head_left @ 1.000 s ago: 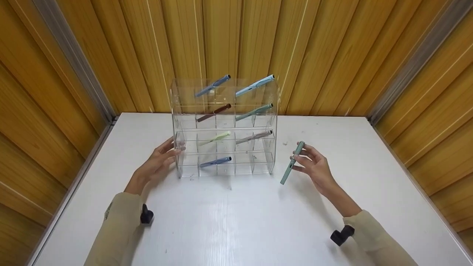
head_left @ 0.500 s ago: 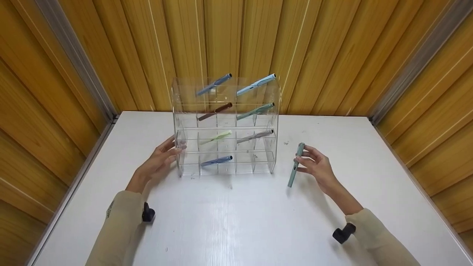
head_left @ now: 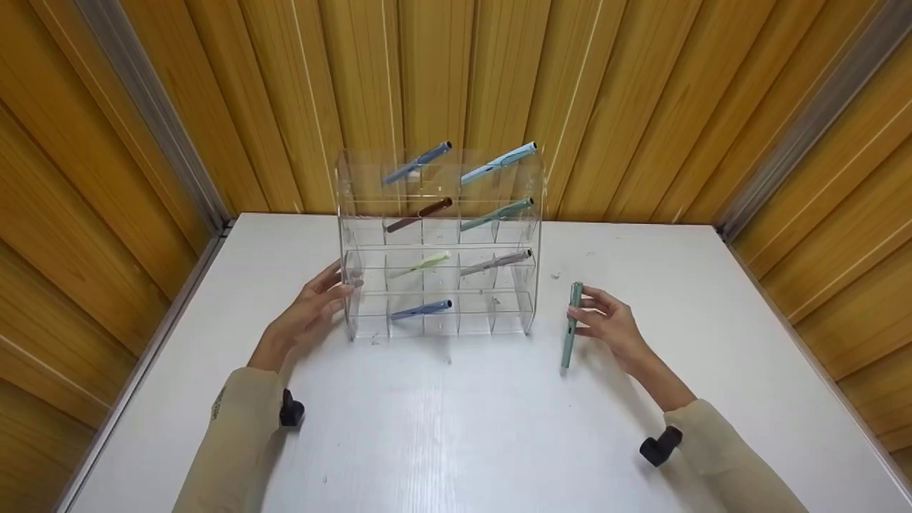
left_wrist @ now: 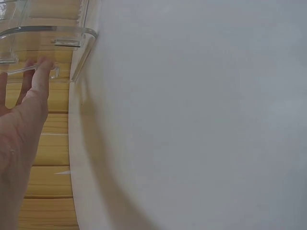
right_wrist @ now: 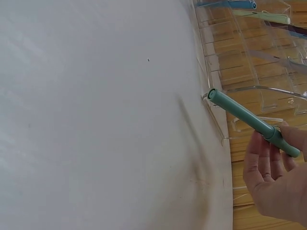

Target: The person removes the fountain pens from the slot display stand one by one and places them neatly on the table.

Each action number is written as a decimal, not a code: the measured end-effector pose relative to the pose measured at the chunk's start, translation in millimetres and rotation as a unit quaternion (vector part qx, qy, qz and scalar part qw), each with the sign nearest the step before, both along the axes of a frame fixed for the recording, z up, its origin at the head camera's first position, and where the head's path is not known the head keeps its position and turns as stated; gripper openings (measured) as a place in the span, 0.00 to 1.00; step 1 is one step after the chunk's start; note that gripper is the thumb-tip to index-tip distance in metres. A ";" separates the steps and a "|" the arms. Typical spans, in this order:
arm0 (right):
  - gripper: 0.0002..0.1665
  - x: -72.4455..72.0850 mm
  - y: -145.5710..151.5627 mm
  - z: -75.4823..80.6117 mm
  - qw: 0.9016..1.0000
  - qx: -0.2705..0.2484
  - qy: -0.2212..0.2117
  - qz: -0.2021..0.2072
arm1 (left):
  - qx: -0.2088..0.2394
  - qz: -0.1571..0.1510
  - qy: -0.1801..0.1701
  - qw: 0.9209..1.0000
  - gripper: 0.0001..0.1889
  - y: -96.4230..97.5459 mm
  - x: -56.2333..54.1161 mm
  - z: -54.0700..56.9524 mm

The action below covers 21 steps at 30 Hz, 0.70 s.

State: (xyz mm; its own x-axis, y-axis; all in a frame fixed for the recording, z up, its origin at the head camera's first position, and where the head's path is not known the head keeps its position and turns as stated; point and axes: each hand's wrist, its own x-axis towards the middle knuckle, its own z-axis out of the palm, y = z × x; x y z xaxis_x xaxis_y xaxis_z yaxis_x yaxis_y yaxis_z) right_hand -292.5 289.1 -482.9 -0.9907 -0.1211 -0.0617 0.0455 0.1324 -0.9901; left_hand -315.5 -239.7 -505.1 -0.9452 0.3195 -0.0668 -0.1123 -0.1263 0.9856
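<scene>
A green pen [head_left: 571,340], its cap on, is pinched between the thumb and fingers of my right hand [head_left: 614,329]. It hangs almost upright to the right of a clear acrylic pen rack [head_left: 474,324]. In the right wrist view the pen [right_wrist: 244,115] points its end toward the rack's side. My left hand [head_left: 306,312] touches the rack's left side with fairly straight fingers; some fingertips show through the clear panel. In the left wrist view the hand [left_wrist: 24,115] lies against the rack's side panel [left_wrist: 62,40].
Several pens slant in the tiered rack: blue [head_left: 419,162], light blue [head_left: 499,162], dark red [head_left: 419,214], green [head_left: 497,214], yellow-green [head_left: 420,264], greyish [head_left: 496,262] and lower blue [head_left: 422,310]. The white table [head_left: 427,427] meets wood-patterned walls [head_left: 427,71].
The green pen in my right hand has turned from a slant to nearly upright, its lower end swinging right. My left hand has stayed at the rack. The head view has shifted slightly.
</scene>
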 end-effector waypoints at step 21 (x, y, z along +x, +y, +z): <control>0.40 -4.3 -0.2 -15.9 0.997 0.067 -0.030 0.028 | 0.013 -0.001 0.005 1.000 0.42 1.2 -0.9 -0.5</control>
State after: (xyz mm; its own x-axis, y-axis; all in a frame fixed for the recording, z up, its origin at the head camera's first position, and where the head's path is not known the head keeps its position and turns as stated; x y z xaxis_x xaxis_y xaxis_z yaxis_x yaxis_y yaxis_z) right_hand -296.8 288.9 -498.8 -0.9765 -0.1634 -0.1404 0.0932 0.2669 -0.9592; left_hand -316.4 -238.4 -505.6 -0.9448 0.3237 -0.0497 -0.1036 -0.1514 0.9830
